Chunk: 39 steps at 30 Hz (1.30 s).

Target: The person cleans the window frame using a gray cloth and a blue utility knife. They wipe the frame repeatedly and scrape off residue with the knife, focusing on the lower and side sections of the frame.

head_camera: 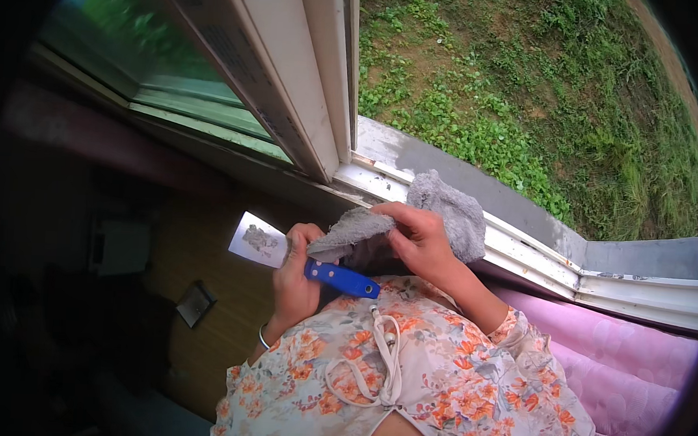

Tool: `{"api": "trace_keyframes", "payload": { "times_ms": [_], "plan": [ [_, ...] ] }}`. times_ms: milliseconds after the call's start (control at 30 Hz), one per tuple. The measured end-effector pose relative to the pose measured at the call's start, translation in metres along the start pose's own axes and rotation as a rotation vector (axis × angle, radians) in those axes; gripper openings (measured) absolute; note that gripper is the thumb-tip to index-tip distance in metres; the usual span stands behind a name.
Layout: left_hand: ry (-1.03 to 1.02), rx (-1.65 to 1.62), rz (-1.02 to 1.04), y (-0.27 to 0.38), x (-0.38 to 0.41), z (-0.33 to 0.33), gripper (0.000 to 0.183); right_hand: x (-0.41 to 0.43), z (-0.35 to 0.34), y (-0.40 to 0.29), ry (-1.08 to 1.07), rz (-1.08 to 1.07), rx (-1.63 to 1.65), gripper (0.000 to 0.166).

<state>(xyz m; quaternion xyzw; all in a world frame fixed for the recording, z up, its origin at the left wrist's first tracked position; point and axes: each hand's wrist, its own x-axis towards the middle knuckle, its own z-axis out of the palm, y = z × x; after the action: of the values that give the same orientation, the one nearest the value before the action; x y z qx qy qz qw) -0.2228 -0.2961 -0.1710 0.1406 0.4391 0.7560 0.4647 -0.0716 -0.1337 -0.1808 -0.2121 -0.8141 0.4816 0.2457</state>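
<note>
My left hand (298, 280) is closed around a putty knife (341, 278) with a blue handle. Its wide metal blade points left and bears a patch of grey residue. The same hand also pinches one edge of a grey terry cloth (357, 227). Fingers and thumb of my right hand (422, 239) grip that cloth a little to the right. Beyond my right hand, a grey cloth part (447, 214) lies over the white window track (519, 253); whether it is the same cloth I cannot tell. The track shows dark specks and rusty marks.
A window sash frame (274, 66) stands at the upper left, with green-tinted glass beside it. Outside the track runs a grey concrete ledge (481, 177), then a planted slope. A pink curtain (620, 356) hangs at the right. A dustpan-like object (195, 303) lies on the floor.
</note>
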Motion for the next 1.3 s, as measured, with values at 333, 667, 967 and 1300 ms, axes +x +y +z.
{"api": "trace_keyframes", "payload": {
  "times_ms": [333,667,967,1300],
  "plan": [
    [0.096,0.201,0.123,-0.027,0.031,-0.021,0.037,0.045,0.012,0.001,0.210,-0.317,-0.285,0.041],
    [0.205,0.269,0.062,-0.045,0.031,-0.048,0.039,0.060,0.040,0.011,-0.068,-0.384,-0.652,0.043],
    [0.121,0.426,0.084,-0.053,0.034,-0.033,0.039,0.041,0.034,0.016,-0.155,-0.380,-0.900,0.042],
    [0.013,0.504,0.188,-0.076,0.032,-0.013,0.038,0.025,-0.009,0.029,0.030,0.095,0.318,0.022]
  ]
}}
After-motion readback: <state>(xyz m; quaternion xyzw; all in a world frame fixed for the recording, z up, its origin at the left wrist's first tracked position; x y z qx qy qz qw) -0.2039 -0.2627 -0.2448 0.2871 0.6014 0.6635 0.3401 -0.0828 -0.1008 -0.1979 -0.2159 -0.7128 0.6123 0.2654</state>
